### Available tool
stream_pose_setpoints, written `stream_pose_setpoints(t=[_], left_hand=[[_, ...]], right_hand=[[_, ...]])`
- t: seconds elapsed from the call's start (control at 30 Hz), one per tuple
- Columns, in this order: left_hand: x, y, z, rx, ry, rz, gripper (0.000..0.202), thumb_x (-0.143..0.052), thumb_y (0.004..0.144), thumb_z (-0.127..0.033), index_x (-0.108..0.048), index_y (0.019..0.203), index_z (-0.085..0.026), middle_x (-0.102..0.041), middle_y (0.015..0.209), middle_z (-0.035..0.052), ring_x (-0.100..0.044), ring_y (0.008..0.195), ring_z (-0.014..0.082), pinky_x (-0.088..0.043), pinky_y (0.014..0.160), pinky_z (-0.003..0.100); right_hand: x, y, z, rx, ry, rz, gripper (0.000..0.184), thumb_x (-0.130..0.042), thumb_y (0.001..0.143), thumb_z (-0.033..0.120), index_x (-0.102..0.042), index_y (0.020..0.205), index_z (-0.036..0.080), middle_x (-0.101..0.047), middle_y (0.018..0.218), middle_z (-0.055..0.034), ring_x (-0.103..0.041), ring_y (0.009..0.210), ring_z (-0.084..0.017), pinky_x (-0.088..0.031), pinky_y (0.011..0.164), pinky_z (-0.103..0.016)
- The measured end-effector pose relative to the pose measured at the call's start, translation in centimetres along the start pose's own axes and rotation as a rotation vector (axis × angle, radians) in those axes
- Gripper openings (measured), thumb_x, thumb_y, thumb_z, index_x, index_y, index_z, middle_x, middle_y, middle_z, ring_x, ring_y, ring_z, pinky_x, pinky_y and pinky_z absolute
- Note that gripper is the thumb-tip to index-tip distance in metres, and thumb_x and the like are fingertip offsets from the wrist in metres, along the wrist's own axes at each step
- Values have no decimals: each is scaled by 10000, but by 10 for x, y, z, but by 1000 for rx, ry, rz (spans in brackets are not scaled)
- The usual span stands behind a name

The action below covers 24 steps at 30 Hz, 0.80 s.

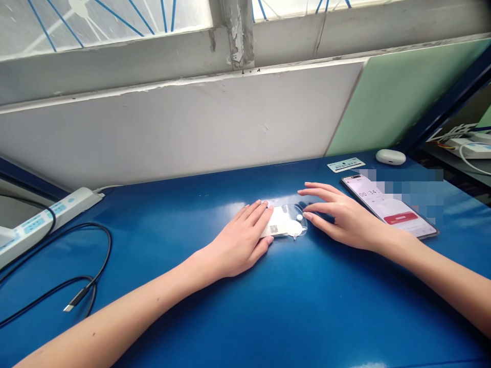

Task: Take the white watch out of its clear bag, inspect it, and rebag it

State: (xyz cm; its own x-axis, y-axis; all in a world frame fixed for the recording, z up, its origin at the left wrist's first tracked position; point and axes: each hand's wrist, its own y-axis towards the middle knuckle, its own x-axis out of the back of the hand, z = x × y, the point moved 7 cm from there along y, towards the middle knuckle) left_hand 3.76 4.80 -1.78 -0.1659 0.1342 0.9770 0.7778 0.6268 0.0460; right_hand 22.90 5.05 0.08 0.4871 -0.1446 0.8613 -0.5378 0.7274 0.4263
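Note:
A small flat white item with a printed QR code [279, 226] lies on the blue table [245, 312], its right end inside clear plastic. Its exact kind I cannot make out. My left hand [241, 240] rests flat over the item's left end, fingers stretched out and partly covering it. Just right of the clear plastic is my right hand [341, 214], its fingers apart and slightly bent, with nothing held. Its lower fingertips come close to the plastic edge; whether they touch it I cannot tell.
At right lie a phone [387, 204] with a running timer, a card [346, 164] and a white earbud case [391, 157]. A power strip [49, 220] and a black USB cable [109, 245] occupy the left side. A pale wall panel [172, 138] rises behind the table.

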Motion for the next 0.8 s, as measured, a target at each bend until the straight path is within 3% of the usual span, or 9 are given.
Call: stream_pose_setpoints(t=[0.07, 0.3, 0.57, 0.67, 0.8], left_hand=[[0, 0, 0, -6, -11, -13, 567, -382, 1044, -385, -312, 1533, -106, -329, 1601, 193, -262, 1509, 324, -267, 1212, 508], [0, -1, 0, -17, -30, -42, 552, -394, 1037, -375, -329, 1525, -126, -346, 1593, 193, -275, 1504, 326, -272, 1208, 530], [-2, 0, -3, -18, 26, 25, 569, -393, 1034, -369, -323, 1530, -99, -307, 1611, 189, -238, 1516, 328, -250, 1215, 517], [-2, 0, -4, -21, 31, 0, 563, -427, 1015, -354, -338, 1519, -119, -331, 1603, 183, -253, 1511, 327, -255, 1210, 517], [-3, 0, -4, -20, 23, -16, 568, -437, 1002, -345, -355, 1505, -95, -352, 1589, 200, -269, 1503, 343, -262, 1203, 522]], right_hand=[[-1, 0, 5, 8, 53, 10, 165, -578, 937, 235, -743, 942, 223, -674, 1297, -114, -463, 1387, -349, -483, 1078, -557], [-7, 0, 26, 56, 147, 49, 346, -577, 947, 240, -623, 1289, 228, -678, 1309, -114, -517, 1344, -328, -525, 1039, -522], [-11, -3, 22, 84, 53, 23, 182, -556, 957, 199, -737, 979, 209, -710, 1226, -110, -526, 1323, -327, -535, 1014, -519], [-13, -2, 24, 72, 75, 20, 205, -535, 972, 209, -730, 1038, 206, -724, 1202, -108, -562, 1280, -312, -545, 1002, -506], [-18, -2, 32, 52, 93, 63, 313, -537, 979, 251, -655, 1260, 177, -704, 1262, -123, -575, 1267, -297, -550, 1009, -478]])
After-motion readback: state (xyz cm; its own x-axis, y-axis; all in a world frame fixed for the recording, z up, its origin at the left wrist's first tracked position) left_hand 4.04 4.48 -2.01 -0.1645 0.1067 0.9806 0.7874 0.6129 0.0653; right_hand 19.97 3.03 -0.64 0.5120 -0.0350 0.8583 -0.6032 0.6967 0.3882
